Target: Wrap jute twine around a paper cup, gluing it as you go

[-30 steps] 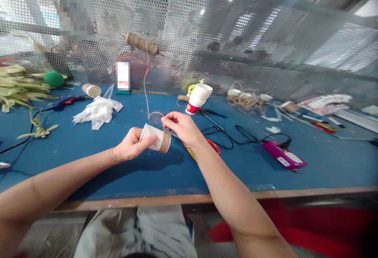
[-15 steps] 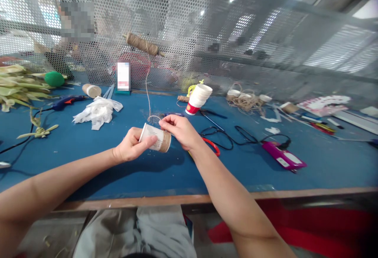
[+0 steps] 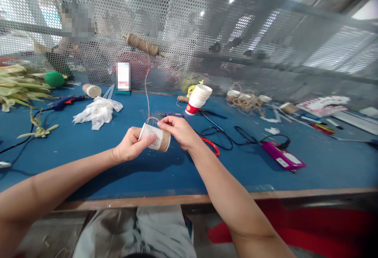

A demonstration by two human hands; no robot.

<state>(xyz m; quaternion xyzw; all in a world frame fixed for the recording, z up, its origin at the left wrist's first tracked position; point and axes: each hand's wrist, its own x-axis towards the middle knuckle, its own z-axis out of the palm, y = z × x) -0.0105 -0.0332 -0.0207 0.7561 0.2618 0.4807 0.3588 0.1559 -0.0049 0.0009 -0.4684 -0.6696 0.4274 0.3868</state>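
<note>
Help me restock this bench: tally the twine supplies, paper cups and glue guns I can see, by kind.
Brown twine spool on the mesh wall: 1
Loose tangle of brown twine: 1
Paper cup partly wrapped in twine, gripped by the left hand, right hand pinching twine at it: 1
Stack of white paper cups with red base: 1 stack
Blue glue gun: 1
Total: 5

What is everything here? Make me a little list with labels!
left hand: the left hand holds a paper cup on its side
right hand: the right hand pinches twine at the cup
twine source: spool on the mesh wall
table: blue table
nearby: stack of cups, red-handled scissors, white lace, glue gun
</note>
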